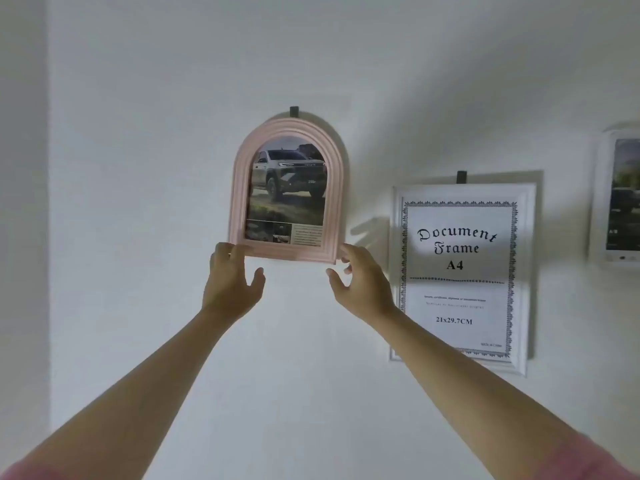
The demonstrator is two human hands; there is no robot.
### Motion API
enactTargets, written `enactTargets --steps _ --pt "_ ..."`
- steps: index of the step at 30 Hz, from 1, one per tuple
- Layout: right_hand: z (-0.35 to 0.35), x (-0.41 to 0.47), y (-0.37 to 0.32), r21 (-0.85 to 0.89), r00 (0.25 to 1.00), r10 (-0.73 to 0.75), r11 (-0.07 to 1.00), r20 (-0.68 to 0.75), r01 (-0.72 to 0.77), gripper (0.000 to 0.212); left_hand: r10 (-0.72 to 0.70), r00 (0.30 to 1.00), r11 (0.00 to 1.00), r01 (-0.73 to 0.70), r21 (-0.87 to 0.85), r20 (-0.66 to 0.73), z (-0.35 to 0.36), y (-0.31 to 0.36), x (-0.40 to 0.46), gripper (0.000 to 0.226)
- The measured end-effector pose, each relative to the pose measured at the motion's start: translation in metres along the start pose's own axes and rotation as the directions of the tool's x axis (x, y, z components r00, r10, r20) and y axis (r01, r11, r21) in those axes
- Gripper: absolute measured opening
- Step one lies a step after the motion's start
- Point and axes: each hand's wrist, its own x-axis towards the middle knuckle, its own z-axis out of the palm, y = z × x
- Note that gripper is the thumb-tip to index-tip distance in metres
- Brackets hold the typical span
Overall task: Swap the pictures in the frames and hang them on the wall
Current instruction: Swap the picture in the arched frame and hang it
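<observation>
A pink arched frame with a picture of a pickup truck sits against the white wall, its top just below a dark hook. My left hand touches the frame's lower left corner with its fingertips. My right hand touches the lower right corner. Both thumbs are spread away from the frame. To the right, a white rectangular frame with a "Document Frame A4" sheet hangs from a second dark hook.
A third white frame with a dark picture hangs at the right edge, partly cut off. A wall corner runs vertically on the left. Bare white wall lies below the pink frame.
</observation>
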Motion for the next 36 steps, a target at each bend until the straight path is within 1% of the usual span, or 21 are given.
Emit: enactTargets --steps 2,4,7,10,12,16,21,25,27,30,33,36 --pt "0.005 0.005 -0.002 -0.011 1.000 0.022 1.000 -0.018 -0.022 0.057 -0.066 0.997 0.998 0.066 0.018 -0.026 -0.004 -0.008 0.005 0.044" --pt "0.013 0.008 -0.002 -0.042 0.999 0.023 0.999 -0.036 -0.024 0.065 -0.137 0.990 0.990 0.138 0.035 -0.020 -0.004 -0.016 0.009 0.051" --pt "0.023 0.015 -0.002 -0.063 0.998 -0.020 0.998 -0.056 0.016 0.072 -0.198 0.980 0.979 0.198 -0.054 0.006 0.001 -0.026 0.019 0.058" --pt "0.031 0.021 -0.002 -0.083 0.998 -0.028 0.996 -0.064 0.022 0.077 -0.179 0.984 0.971 0.180 -0.155 0.027 0.007 -0.031 0.025 0.061" --pt "0.035 0.023 -0.002 -0.102 0.996 -0.020 0.995 -0.091 0.010 0.078 -0.185 0.983 0.964 0.183 -0.191 0.008 0.011 -0.032 0.027 0.062" --pt "0.036 0.022 0.000 -0.118 0.994 -0.033 0.993 -0.106 0.020 0.078 -0.194 0.980 0.965 0.183 -0.186 -0.042 0.014 -0.035 0.032 0.062" --pt "0.029 0.027 -0.001 -0.099 0.994 -0.036 0.995 -0.102 0.026 0.079 -0.198 0.977 0.962 0.178 -0.208 -0.080 0.011 -0.032 0.035 0.061" --pt "0.018 0.027 -0.003 -0.018 0.997 0.002 1.000 -0.077 -0.003 0.081 -0.178 0.982 0.944 0.151 -0.293 -0.069 0.000 -0.020 0.034 0.066" --pt "0.009 0.024 -0.006 0.037 0.999 0.023 0.999 -0.046 -0.021 0.085 -0.148 0.988 0.948 0.132 -0.289 -0.034 -0.007 -0.016 0.029 0.073" --pt "-0.009 0.016 -0.014 0.136 0.999 0.030 0.990 0.015 -0.032 0.092 -0.061 0.997 0.972 0.068 -0.226 0.037 -0.017 -0.012 0.014 0.088" --pt "-0.026 0.005 -0.019 0.214 0.998 0.063 0.975 -0.015 -0.058 0.094 -0.009 0.981 0.971 0.055 -0.234 0.194 -0.029 -0.003 -0.006 0.109" --pt "-0.040 -0.019 -0.024 0.245 0.992 0.107 0.966 -0.070 -0.087 0.089 0.034 0.927 0.970 0.059 -0.234 0.374 -0.038 0.012 -0.035 0.124"
